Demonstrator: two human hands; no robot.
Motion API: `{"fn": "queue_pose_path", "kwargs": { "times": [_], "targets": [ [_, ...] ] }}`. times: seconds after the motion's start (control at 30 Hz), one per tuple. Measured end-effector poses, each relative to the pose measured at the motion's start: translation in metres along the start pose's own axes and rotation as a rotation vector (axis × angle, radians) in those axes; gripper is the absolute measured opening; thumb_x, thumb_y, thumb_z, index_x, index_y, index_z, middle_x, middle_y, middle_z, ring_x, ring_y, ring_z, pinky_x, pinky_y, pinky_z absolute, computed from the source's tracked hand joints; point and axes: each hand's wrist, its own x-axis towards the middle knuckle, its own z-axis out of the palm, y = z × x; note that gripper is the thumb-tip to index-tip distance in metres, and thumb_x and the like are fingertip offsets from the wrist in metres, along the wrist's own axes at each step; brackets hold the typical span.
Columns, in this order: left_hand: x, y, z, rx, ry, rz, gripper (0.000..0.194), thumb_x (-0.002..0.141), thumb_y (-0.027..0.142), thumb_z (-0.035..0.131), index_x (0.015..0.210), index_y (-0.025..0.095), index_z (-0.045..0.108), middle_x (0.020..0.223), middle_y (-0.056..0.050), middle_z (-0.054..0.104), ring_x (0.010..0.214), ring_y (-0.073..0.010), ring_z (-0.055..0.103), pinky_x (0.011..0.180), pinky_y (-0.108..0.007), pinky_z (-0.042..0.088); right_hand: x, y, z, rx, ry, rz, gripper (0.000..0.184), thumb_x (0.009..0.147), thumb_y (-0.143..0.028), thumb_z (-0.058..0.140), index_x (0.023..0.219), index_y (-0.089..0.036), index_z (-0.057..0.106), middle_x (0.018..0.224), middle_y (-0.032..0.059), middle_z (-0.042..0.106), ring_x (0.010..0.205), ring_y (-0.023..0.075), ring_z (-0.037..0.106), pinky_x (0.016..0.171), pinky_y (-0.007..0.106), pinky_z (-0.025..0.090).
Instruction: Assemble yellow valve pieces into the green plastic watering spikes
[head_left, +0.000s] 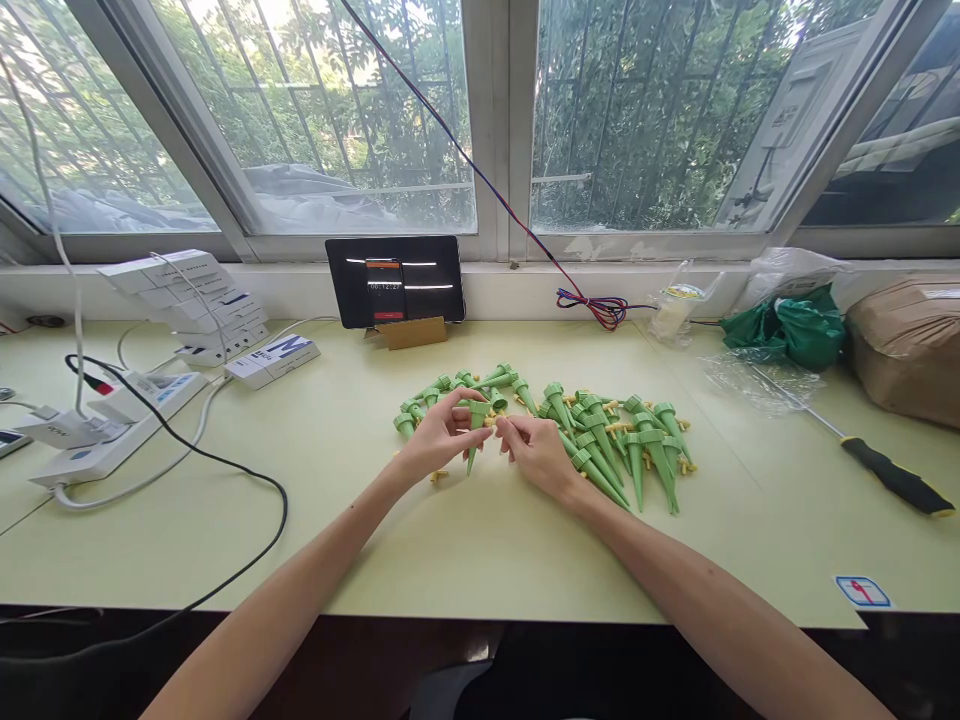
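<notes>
My left hand (442, 435) is closed around a green plastic watering spike (475, 430), its cap at the top and its point hanging downward. Facing it, my right hand (540, 450) pinches at a small yellow valve (491, 423) by the side of the spike's cap; fingers partly cover the valve. Several green watering spikes (592, 450) with yellow valves lie in a heap to the right, partly behind my right hand. More capped green spikes (442, 385) lie beyond my left hand. A loose yellow valve (439, 477) rests on the table below my left hand.
On the pale table (375, 560), a tablet (394, 280) stands at the back. A power strip (120, 430) with cables and white boxes (274, 360) sit at left. At right are a screwdriver (892, 475), a green bag (802, 325) and a brown package (907, 350).
</notes>
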Motion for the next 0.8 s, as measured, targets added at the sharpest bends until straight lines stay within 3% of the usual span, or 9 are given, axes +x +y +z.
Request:
{"fn": "queue_pose_path", "kwargs": {
  "times": [0.2,0.3,0.57,0.8],
  "targets": [
    [0.001,-0.001,0.000,-0.014,0.008,0.003,0.043,0.081,0.038,0.073,0.114,0.022,0.050,0.071,0.001,0.060,0.065,-0.0153,0.061,0.051,-0.023,0.049,0.000,-0.008,-0.002,0.102,0.031,0.040,0.030,0.092,-0.047,0.055,0.094,-0.018,0.063,0.077,0.0027,0.066,0.058,0.0134,0.059,0.055,0.024,0.045],
    [0.000,-0.001,0.000,-0.016,0.006,0.006,0.043,0.081,0.038,0.073,0.114,0.022,0.050,0.071,0.001,0.060,0.065,-0.0152,0.061,0.051,-0.023,0.049,0.000,-0.010,-0.003,0.115,0.024,0.025,0.026,0.092,-0.045,0.056,0.091,-0.019,0.061,0.083,0.0036,0.067,0.060,0.0133,0.059,0.056,0.024,0.046],
    [0.001,-0.002,0.000,0.003,0.004,-0.002,0.043,0.080,0.038,0.074,0.114,0.022,0.051,0.070,0.002,0.059,0.064,-0.0152,0.062,0.051,-0.023,0.049,0.000,-0.008,-0.003,0.076,-0.006,0.039,0.034,0.097,-0.045,0.046,0.079,-0.019,0.058,0.067,0.0001,0.061,0.053,0.0123,0.055,0.056,0.025,0.045],
    [0.001,-0.003,0.000,-0.004,0.009,0.007,0.043,0.081,0.037,0.073,0.114,0.022,0.050,0.074,0.000,0.061,0.066,-0.0152,0.062,0.052,-0.023,0.049,0.001,-0.011,-0.003,0.164,-0.003,0.064,0.022,0.091,-0.042,0.056,0.091,-0.020,0.057,0.088,0.0024,0.064,0.057,0.0121,0.059,0.053,0.025,0.046]
  ]
}}
